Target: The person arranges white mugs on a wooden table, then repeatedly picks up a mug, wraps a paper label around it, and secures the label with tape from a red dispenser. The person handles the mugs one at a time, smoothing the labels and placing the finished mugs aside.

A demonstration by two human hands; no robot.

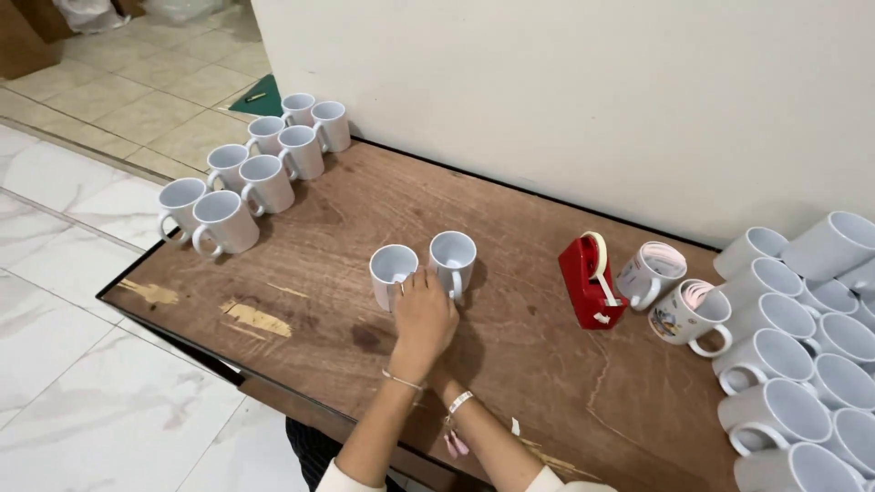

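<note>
Both hands (422, 314) overlapped, gripping handles of two white mugs (394, 271) just beyond.

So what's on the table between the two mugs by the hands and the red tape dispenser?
Nothing: in the head view, only bare brown tabletop lies between the two mugs and the red tape dispenser.

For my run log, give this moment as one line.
hands: stacked, at two centre mugs | left end: mug cluster | right: tape dispenser, two wrapped mugs, mug pile | table: wood
</note>
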